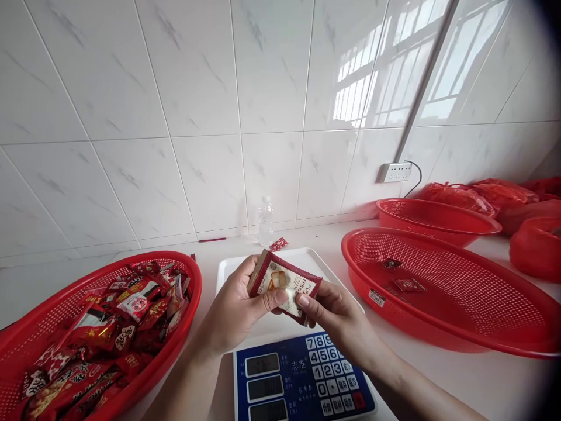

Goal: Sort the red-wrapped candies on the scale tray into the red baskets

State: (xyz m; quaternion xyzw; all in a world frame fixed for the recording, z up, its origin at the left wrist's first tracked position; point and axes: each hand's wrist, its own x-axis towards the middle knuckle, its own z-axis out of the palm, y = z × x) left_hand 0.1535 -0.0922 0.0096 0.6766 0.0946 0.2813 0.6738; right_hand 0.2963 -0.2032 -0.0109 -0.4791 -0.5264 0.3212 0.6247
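Note:
Both my hands hold one small snack packet (pixel 280 279), red and cream with a picture of bread on it, over the weighing scale. My left hand (pixel 239 304) grips its left side, thumb pressed on the front. On the lower right side, my right hand (pixel 335 310) pinches it between thumb and fingers. Beneath them lies the scale's white tray (pixel 225 266). The scale's blue keypad panel (pixel 298 374) faces me, its displays dark.
A red basket (pixel 195 275) full of snack packets stands at left. At right, a red basket (pixel 438 333) holds two small packets; another red basket (pixel 438 213) and red bags (pixel 534 248) are behind. A plastic bottle (pixel 265 222) stands by the tiled wall, below a power strip (pixel 394 172).

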